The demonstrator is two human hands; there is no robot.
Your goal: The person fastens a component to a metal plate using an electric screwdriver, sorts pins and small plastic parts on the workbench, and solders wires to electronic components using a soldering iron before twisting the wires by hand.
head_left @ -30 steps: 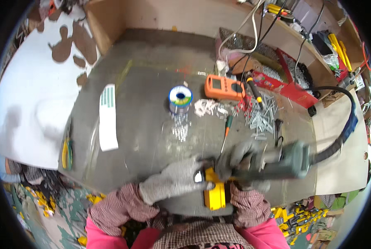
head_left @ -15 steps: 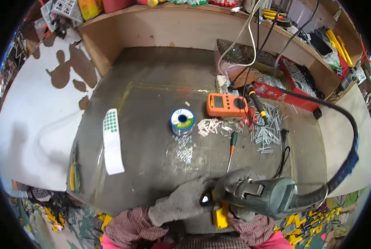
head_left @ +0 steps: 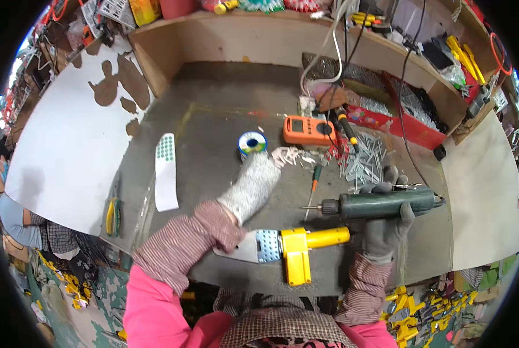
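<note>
My right hand [head_left: 385, 229], in a grey glove, is closed around a dark green electric screwdriver [head_left: 381, 204], held level with its bit pointing left. My left hand [head_left: 252, 181], gloved too, reaches over the bench just in front of a solder spool [head_left: 252, 142], beside a pile of short whitish tubes [head_left: 285, 155]. Its fingertips are hidden, so I cannot see whether they hold anything. Between my arms lies a yellow plastic tool part [head_left: 296, 255] with a yellow tube at its right and a perforated metal plate [head_left: 267, 246] at its left.
An orange multimeter [head_left: 309, 131] and many metal pins [head_left: 365, 158] lie at the back right. A small screwdriver [head_left: 316, 177] rests near the driver's bit. Green-and-yellow pliers [head_left: 113, 217] and a sticker strip [head_left: 166, 174] lie left. Red boxes [head_left: 413, 113] stand behind; a black cord [head_left: 407, 136] hangs down.
My left hand has gone forward from the yellow part toward the spool. My right hand has moved right with the electric screwdriver, now level. The yellow part lies on the bench, free of both hands.
</note>
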